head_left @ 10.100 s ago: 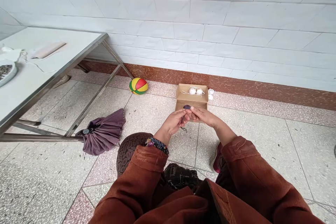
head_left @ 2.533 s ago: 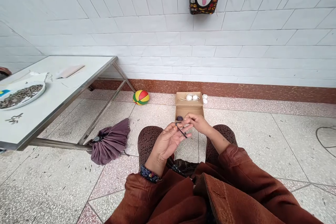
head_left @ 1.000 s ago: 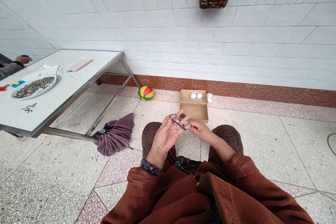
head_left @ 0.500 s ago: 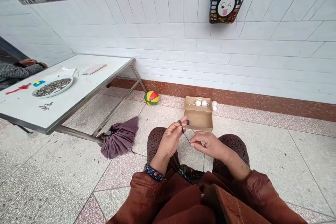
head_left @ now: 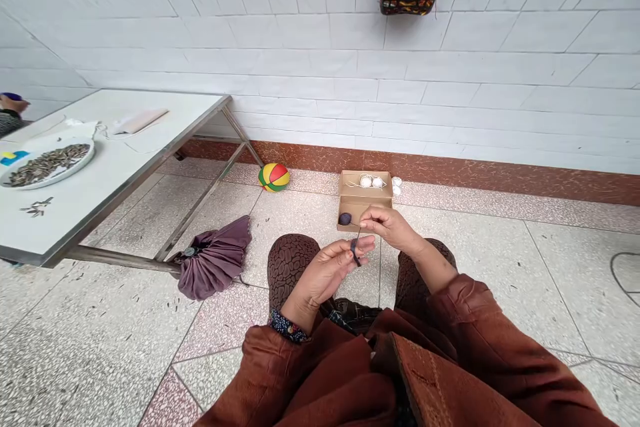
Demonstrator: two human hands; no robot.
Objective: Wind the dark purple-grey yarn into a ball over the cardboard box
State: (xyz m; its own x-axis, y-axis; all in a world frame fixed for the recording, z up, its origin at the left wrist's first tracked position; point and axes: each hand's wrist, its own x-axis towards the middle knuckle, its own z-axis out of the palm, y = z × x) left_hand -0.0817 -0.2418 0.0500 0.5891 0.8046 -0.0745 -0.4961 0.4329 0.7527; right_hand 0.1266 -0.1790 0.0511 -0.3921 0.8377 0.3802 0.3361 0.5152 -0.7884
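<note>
Dark yarn point(head_left: 355, 251) is looped round the fingers of my left hand point(head_left: 333, 267), whose thumb presses in against it. My right hand point(head_left: 393, 227) pinches the strand just above and to the right, with thumb and forefinger together. From there the strand runs left to a dark ball of yarn point(head_left: 345, 219) in the lower part of an open cardboard box point(head_left: 367, 203) on the floor. White balls of yarn point(head_left: 371, 181) with loose ends lie in the box's upper part.
More white balls point(head_left: 397, 185) sit right of the box by the wall. A striped ball point(head_left: 274, 177) and a folded purple umbrella point(head_left: 215, 258) are on the floor. At left stands a table point(head_left: 185, 113) with a plate of seeds point(head_left: 50, 163). A person's hand point(head_left: 14, 104) shows far left.
My right hand has moved up and away, from below right of my left hand to above it, drawing the strand round. The view has tilted down and shifted right.
</note>
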